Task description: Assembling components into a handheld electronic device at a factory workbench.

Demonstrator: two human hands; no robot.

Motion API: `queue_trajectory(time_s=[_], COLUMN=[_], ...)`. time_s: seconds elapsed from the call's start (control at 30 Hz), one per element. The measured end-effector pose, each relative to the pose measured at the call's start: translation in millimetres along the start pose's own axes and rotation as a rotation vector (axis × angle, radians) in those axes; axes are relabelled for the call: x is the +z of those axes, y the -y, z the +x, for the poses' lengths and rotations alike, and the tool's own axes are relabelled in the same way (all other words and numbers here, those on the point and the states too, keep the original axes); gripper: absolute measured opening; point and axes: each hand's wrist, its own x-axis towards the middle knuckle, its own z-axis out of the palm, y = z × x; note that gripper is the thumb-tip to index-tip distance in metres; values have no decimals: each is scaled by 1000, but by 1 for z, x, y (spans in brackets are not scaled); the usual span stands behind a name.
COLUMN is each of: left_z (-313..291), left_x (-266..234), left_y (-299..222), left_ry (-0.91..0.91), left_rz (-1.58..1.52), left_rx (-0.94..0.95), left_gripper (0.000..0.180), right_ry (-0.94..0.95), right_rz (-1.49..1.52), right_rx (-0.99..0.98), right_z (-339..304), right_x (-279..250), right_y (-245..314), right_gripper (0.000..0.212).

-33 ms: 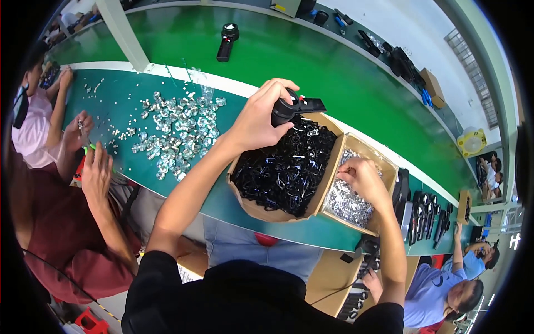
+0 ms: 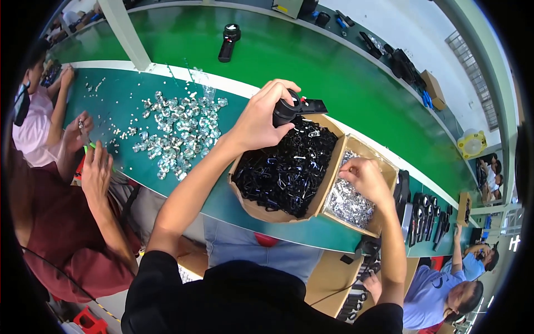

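Note:
My left hand [image 2: 264, 119] is closed around the round head of a black device with a short flat handle [image 2: 286, 111]. The handle points right, with a small red spot near its base. I hold this device above the far side of a cardboard box [image 2: 243, 201] full of small black clips or loops [image 2: 289, 172]. A narrower cardboard box [image 2: 384, 161] to the right holds many small silvery metal pieces [image 2: 349, 207]. Over those pieces my right hand [image 2: 364, 177] has its fingertips pinched together; whatever they hold is too small or hidden to make out.
Clear faceted parts [image 2: 186, 131] lie spread across the green table to the left. A similar black device [image 2: 228, 43] rests on the green surface beyond. Several black handled devices [image 2: 425, 217] stand right of the boxes. A co-worker in maroon [image 2: 72, 239] works at my left, another person [image 2: 439, 292] at right.

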Motion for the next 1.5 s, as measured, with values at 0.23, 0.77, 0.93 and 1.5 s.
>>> queue_trajectory(time_s=[0.23, 0.77, 0.93, 1.5], left_z=[-1, -5, -7, -7], left_x=[-7, -3, 0, 5], left_y=[3, 2, 2, -2], left_ry=[-10, 44, 56, 38], left_rz=[-88, -232, -199, -220], left_rx=[-22, 30, 78, 89], left_gripper=[54, 51, 48, 48], right_ry=[-112, -206, -258, -286], right_rz=[567, 751, 693, 480], right_rx=[4, -338, -326, -270], right_z=[38, 88, 90, 78], right_x=[-39, 15, 23, 22], right_y=[37, 53, 51, 51], right_gripper=[17, 12, 10, 8])
